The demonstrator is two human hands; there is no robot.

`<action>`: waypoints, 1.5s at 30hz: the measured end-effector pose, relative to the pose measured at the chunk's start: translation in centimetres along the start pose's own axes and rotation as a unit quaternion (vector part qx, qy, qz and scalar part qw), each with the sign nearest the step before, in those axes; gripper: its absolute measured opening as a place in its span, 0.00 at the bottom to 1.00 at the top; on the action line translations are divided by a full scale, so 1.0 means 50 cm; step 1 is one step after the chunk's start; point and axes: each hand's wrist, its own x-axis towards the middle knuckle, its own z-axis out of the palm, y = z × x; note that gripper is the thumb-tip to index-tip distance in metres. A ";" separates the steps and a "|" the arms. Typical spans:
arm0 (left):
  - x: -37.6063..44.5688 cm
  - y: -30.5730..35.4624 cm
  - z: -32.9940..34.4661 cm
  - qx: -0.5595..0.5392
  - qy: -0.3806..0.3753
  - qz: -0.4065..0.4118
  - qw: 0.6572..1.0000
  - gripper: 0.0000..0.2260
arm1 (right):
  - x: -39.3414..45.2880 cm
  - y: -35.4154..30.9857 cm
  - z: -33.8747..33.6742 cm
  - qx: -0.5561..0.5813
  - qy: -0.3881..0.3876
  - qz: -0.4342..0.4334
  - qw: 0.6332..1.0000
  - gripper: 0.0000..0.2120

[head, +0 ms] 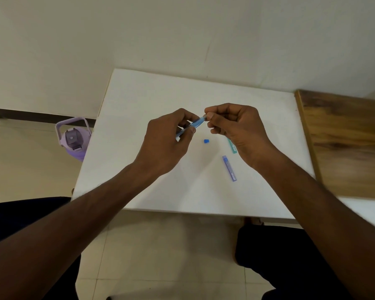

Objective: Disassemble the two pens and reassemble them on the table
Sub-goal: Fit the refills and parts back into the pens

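Above the white table (139, 100), both hands hold a blue pen barrel (195, 124). My left hand (167, 144) grips its lower part, with the barrel running up and to the right. My right hand (238, 128) pinches the barrel's upper end between thumb and fingers; what sits in that pinch is hidden. A small blue end plug (206, 141) lies on the table below the hands. A blue pen cap (230, 168) lies to the right of it. A green pen (232, 147) lies partly hidden under my right hand.
A wooden board (344, 144) covers the table's right side. A purple water bottle (74, 139) stands on the floor left of the table. My knees in dark trousers (268, 256) are below the table's near edge.
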 end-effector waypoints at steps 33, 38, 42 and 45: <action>0.013 -0.044 0.049 0.020 -0.088 -0.197 0.976 0.12 | -0.012 0.016 -0.059 -0.559 -0.117 0.113 0.813 0.15; 0.015 -0.041 0.073 0.062 -0.104 -0.173 0.977 0.14 | -0.030 0.040 -0.037 -0.597 -0.129 0.093 0.787 0.16; 0.031 -0.030 0.086 0.132 -0.114 -0.168 0.970 0.14 | -0.027 0.037 -0.040 -0.569 -0.141 0.102 0.803 0.12; 0.042 -0.032 0.092 0.199 -0.111 -0.147 0.962 0.18 | -0.025 0.029 -0.047 -0.533 -0.110 0.081 0.835 0.12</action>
